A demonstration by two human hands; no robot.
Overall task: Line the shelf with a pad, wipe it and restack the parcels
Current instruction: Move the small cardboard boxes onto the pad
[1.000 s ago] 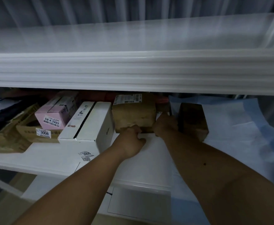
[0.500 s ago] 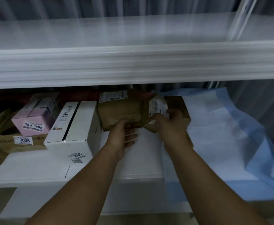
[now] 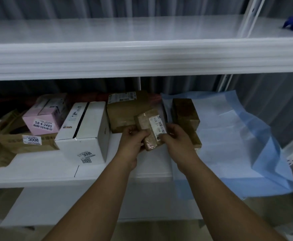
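Parcel (image 3: 150, 130) sits gripped between our left hand (image 3: 132, 142) and right hand (image 3: 176, 140), fingers curled round its ends, raised above the shelf (image 3: 43, 164). Just right, the pad (image 3: 229, 146) lies under two stacked boxes (image 3: 185, 115).

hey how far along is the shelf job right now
Done: the blue pad lines the shelf's right end, one brown parcel already on it. In hand: left hand and right hand hold a small taped parcel. Left: the white box, pink box and others.
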